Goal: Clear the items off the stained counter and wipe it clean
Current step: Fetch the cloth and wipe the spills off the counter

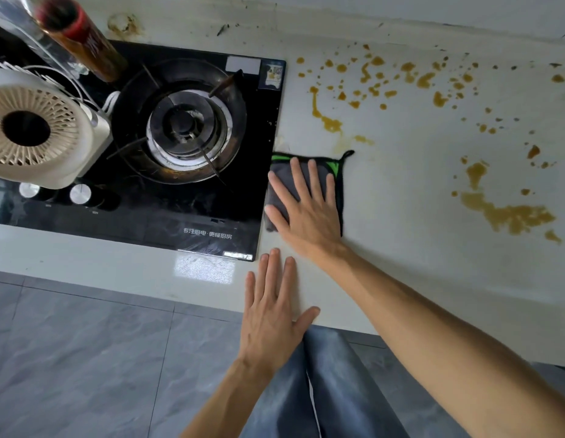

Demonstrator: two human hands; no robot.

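At the far left end of the desk (401,184) a small cream fan (38,128) sits on top of the black glass hob (211,213), covering its left part and overhanging the two round knobs (80,193). Behind the fan a tall bottle with a red band (82,39) stands at the hob's back left corner, blurred. The right burner (183,121) is bare, its pan supports spread around it.

Just past the hob's right edge lies the grey cloth with green and black trim (335,172), its left side touching or nearly touching the glass. The right hand (306,207) presses flat on the cloth, fingers straight and spread, the grip apart, nothing pinched. Below it, at the desk's front edge, the left hand (275,311) rests palm down on the bare surface, fingers straight and close together, thumb out to the side, that grip apart too. The two hands are near each other but not touching.

Right of the cloth the desk opens wide. Brown stains (508,213) cover it: a trail and drips near the hob's back right corner, a scatter of spots along the back edge by the wall, and a large smeared patch toward the right end. A clean strip runs between the cloth and that patch, and along the front edge. Below the front edge are grey floor tiles (85,343) and the person's jeans (331,390).
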